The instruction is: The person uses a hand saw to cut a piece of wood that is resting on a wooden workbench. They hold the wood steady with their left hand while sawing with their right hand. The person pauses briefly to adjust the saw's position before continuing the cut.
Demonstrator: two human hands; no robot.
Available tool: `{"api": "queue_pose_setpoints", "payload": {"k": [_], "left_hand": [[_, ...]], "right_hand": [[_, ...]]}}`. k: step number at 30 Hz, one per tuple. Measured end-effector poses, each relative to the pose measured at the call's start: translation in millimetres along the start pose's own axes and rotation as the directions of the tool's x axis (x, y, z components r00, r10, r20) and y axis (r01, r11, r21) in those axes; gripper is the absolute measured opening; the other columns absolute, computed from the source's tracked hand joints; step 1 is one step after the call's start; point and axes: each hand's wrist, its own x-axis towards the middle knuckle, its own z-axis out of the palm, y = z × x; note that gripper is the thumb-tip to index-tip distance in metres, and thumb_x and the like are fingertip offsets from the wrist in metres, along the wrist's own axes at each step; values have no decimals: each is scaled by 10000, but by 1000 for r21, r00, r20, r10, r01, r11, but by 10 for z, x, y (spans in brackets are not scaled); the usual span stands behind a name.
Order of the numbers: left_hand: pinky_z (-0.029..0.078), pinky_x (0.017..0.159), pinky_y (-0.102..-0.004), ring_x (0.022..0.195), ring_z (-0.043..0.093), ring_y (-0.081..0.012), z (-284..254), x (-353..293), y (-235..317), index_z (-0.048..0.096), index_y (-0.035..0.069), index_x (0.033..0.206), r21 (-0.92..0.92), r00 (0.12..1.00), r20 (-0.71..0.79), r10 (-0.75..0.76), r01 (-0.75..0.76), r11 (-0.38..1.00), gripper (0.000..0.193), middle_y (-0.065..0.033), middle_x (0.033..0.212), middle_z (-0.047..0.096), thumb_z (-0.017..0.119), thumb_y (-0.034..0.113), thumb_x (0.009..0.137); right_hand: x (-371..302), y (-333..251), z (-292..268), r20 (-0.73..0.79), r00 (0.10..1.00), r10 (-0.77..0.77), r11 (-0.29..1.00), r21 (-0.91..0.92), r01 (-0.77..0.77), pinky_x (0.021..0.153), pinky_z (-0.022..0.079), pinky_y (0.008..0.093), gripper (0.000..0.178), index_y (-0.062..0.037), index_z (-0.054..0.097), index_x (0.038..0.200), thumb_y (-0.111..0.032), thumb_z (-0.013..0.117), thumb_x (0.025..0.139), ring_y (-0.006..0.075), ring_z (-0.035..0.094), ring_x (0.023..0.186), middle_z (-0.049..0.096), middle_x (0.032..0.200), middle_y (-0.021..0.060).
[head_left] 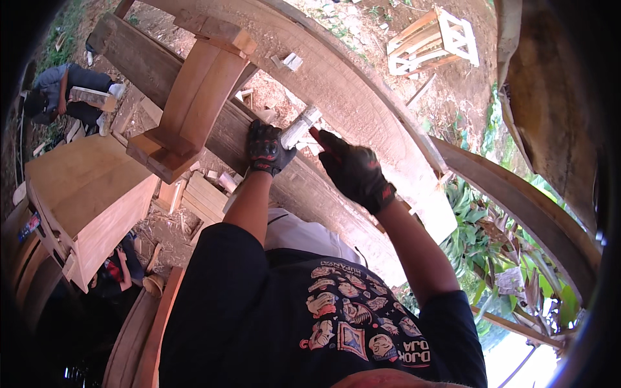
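Both of my hands wear black gloves with red marks. My left hand [266, 147] is closed on a short pale piece of wood [299, 129], which slants up to the right over the plank bench. Just to its right, my right hand [352, 169] is closed round a slim tool with a red end [315, 132]. The red end points at the pale piece; whether they touch I cannot tell, and most of the tool is hidden in the glove. Beneath my hands lies a broad wooden plank [369, 110] beside a darker beam [229, 126].
A curved wooden furniture part [200, 97] rests across the beam at left. Beside it stands a large wooden box [90, 174]. A small wooden frame [433, 42] is on the ground at far right. Another person [71, 94] is at far left, wood shavings [174, 223] lie about, and plants [479, 220] grow at right.
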Motion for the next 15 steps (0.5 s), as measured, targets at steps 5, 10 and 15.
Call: {"api": "queue_pose_setpoints", "payload": {"k": [5, 10, 15], "left_hand": [[269, 1324, -562, 1309, 648, -364, 189, -5, -112, 799, 110, 1140, 28, 999, 4, 36, -36, 999, 627, -183, 1194, 777, 856, 615, 774], [247, 1334, -582, 1305, 647, -386, 343, -89, -145, 780, 62, 1177, 52, 975, -216, 59, -48, 997, 660, -208, 1216, 772, 835, 592, 787], [251, 1336, -552, 1261, 673, -345, 67, -111, -31, 791, 65, 1104, 40, 997, -72, 22, -19, 999, 604, -191, 1162, 783, 831, 584, 796]], "right_hand": [[266, -151, 244, -103, 994, -26, 999, 44, 30, 835, 625, 517, 363, -36, 706, 1362, -188, 671, 1034, 475, 760, 977, 790, 1112, 248], [297, -220, 145, -41, 999, -15, 999, -50, 13, 854, 617, 517, 338, -97, 738, 1350, -202, 655, 1039, 446, 764, 996, 792, 1102, 233], [-154, 225, 102, -97, 994, -53, 996, 67, 60, 902, 622, 505, 406, -217, 717, 1456, -214, 639, 1057, 410, 780, 1036, 806, 1146, 194]]}}
